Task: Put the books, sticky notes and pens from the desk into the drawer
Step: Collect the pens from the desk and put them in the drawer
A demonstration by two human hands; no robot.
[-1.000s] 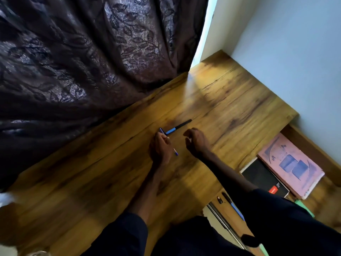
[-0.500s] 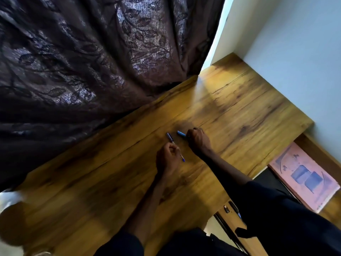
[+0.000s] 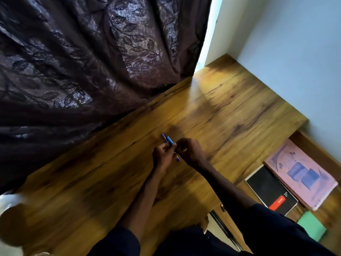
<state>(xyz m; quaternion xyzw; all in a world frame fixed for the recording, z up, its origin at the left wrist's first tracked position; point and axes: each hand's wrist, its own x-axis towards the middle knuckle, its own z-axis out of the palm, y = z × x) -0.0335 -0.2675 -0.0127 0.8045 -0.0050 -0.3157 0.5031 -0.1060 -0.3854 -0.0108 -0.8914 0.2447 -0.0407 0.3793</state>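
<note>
Above the middle of the wooden desk (image 3: 230, 115), my two hands meet around two blue pens (image 3: 167, 139) that lie side by side. My left hand (image 3: 162, 157) grips them, and one tip pokes out below it. My right hand (image 3: 191, 150) has its fingers curled and pinches the pens from the right. To the lower right is the open drawer (image 3: 317, 145). It holds a pink book (image 3: 299, 172), a black notebook (image 3: 267, 189) with a red label, and a green pad of sticky notes (image 3: 311, 228).
A dark patterned curtain (image 3: 83, 61) hangs along the desk's far edge. A pale wall (image 3: 295, 52) borders the desk and drawer on the right. A white, blurred object (image 3: 9, 200) sits at the desk's left end. The drawer's metal rail (image 3: 223, 228) runs by my right sleeve.
My right hand picked the second pen off the desk and brought it beside the pen in my left hand. Both hands have drawn together.
</note>
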